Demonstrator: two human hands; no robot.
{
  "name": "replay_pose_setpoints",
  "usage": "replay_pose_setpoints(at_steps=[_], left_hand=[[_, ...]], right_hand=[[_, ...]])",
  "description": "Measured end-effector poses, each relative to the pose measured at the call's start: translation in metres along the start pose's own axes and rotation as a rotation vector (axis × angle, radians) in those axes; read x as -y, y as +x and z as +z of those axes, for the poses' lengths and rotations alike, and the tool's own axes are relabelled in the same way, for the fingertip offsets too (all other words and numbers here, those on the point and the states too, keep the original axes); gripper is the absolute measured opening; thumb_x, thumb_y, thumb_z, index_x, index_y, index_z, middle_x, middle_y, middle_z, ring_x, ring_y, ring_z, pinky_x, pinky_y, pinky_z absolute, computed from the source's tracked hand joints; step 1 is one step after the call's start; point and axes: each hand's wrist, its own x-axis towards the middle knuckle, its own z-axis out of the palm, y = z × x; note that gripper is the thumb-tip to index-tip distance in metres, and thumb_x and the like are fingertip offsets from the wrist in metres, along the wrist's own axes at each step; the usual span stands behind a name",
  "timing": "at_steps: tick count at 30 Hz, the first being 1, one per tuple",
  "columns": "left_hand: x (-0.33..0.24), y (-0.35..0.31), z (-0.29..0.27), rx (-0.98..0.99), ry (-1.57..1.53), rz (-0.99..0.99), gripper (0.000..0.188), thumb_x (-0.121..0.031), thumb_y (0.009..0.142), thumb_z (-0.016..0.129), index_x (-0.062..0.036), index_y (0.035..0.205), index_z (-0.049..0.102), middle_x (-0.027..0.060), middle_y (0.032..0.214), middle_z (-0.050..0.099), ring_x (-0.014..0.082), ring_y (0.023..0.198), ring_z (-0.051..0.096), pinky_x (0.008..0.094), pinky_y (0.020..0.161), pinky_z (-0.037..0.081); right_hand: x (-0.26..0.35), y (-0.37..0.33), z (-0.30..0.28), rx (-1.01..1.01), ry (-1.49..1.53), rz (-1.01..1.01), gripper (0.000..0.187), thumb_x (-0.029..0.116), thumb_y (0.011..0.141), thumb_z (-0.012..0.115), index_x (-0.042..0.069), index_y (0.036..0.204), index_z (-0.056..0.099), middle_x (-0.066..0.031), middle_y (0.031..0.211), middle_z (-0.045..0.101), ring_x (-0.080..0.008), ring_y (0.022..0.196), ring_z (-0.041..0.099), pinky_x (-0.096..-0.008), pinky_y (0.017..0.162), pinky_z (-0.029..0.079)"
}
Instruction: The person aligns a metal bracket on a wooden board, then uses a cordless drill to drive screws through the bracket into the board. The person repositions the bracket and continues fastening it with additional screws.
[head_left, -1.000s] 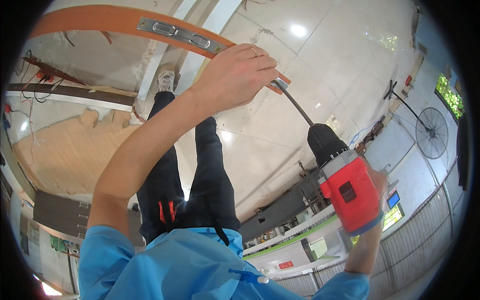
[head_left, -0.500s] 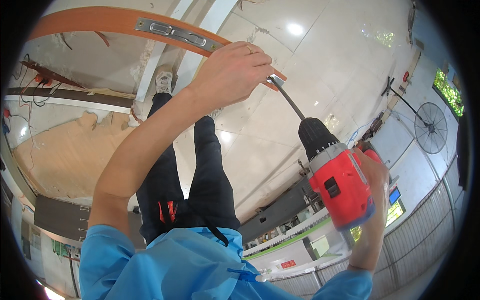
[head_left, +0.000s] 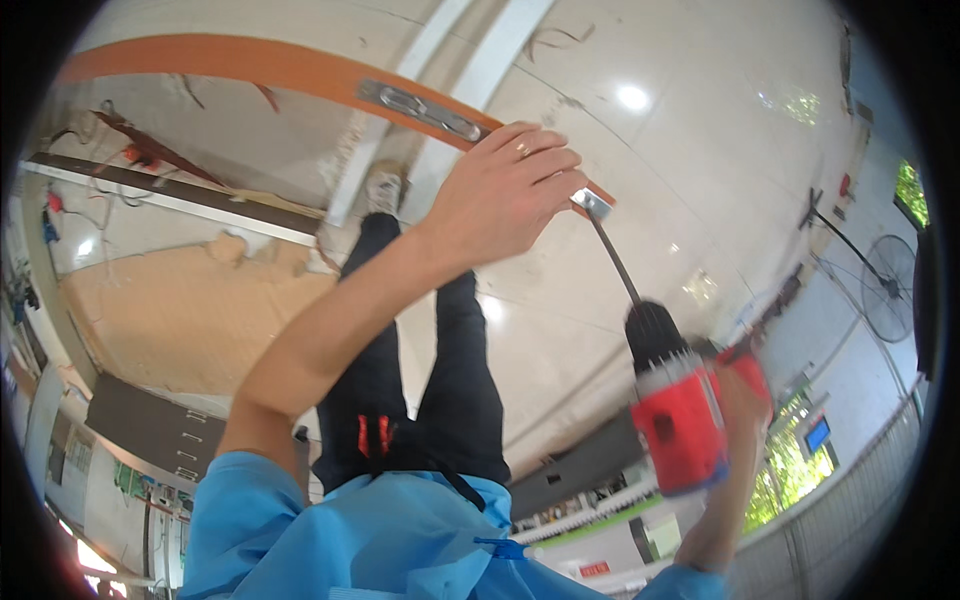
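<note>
My left hand point(head_left: 508, 192) is closed around the end of a long board with an orange edge point(head_left: 240, 58). A metal flush bolt point(head_left: 420, 108) is set into that edge, left of my fingers. A small shiny metal plate point(head_left: 592, 203) sits at the board's tip, just beyond my fingertips. My right hand point(head_left: 745, 392) grips a red cordless drill point(head_left: 678, 425) with a black chuck. Its long thin bit point(head_left: 615, 258) reaches up to the metal plate, the tip meeting it or very near. Any screw there is too small to make out.
Pale tiled floor point(head_left: 700, 180) lies under the board, with white strips point(head_left: 480, 90) across it. A brown panel with a white edge point(head_left: 180, 200) and loose cords are at left, near a cardboard sheet point(head_left: 200, 320). A round fan point(head_left: 888, 288) stands at far right.
The whole view has shifted, so board, hands and drill appear farther right and lower. More of the metal plate shows past my left fingers. Both holds stay the same.
</note>
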Motion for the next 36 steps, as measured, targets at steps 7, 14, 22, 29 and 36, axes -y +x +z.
replay_pose_setpoints(at_steps=[7,14,22,29,36], left_hand=[[0.029,-0.023,-0.088,0.071,0.303,-0.263,0.032,-0.009,0.081,0.079,-0.0116,0.111,0.071,0.0044,0.113,0.067,0.0282,0.105,0.062,0.0428,0.092,0.049],[0.023,-0.015,-0.105,0.143,0.521,-0.554,0.029,-0.024,0.084,0.081,-0.0075,0.104,0.069,0.0095,0.107,0.066,0.0317,0.101,0.062,0.0431,0.086,0.051],[0.027,-0.019,-0.075,-0.100,0.594,-0.630,0.031,-0.025,0.086,0.079,-0.0051,0.107,0.069,0.0125,0.103,0.067,0.0326,0.097,0.064,0.0460,0.086,0.051],[0.020,-0.033,-0.070,0.041,0.490,-0.802,0.047,-0.028,0.086,0.080,0.0001,0.119,0.063,0.0158,0.108,0.067,0.0320,0.103,0.064,0.0435,0.089,0.052],[0.015,-0.031,-0.048,-0.309,0.351,-0.916,0.053,-0.026,0.079,0.087,0.0001,0.120,0.066,0.0104,0.095,0.066,0.0260,0.089,0.065,0.0383,0.081,0.053]], right_hand=[[-0.026,-0.087,0.083,-0.164,0.495,0.354,0.030,0.022,0.084,0.082,0.001,0.102,0.069,-0.0082,0.085,0.069,-0.0209,0.072,0.067,-0.0350,0.066,0.052],[-0.044,-0.126,0.221,-0.216,0.904,0.707,0.026,0.023,0.089,0.079,0.000,0.097,0.069,-0.0039,0.076,0.068,-0.0112,0.067,0.060,-0.0326,0.062,0.050],[-0.063,-0.205,0.343,-0.145,0.669,0.984,0.032,0.025,0.086,0.080,-0.003,0.096,0.070,-0.0156,0.073,0.068,-0.0215,0.067,0.063,-0.0423,0.065,0.051],[-0.092,-0.250,0.425,-0.427,1.024,0.976,0.018,0.015,0.086,0.076,0.002,0.098,0.072,-0.0035,0.071,0.070,-0.0208,0.062,0.066,-0.0370,0.060,0.053],[-0.161,-0.275,0.450,-0.320,1.573,1.266,0.013,0.012,0.087,0.075,0.008,0.090,0.063,0.0025,0.058,0.052,-0.0104,0.044,0.049,-0.0269,0.043,0.038]])
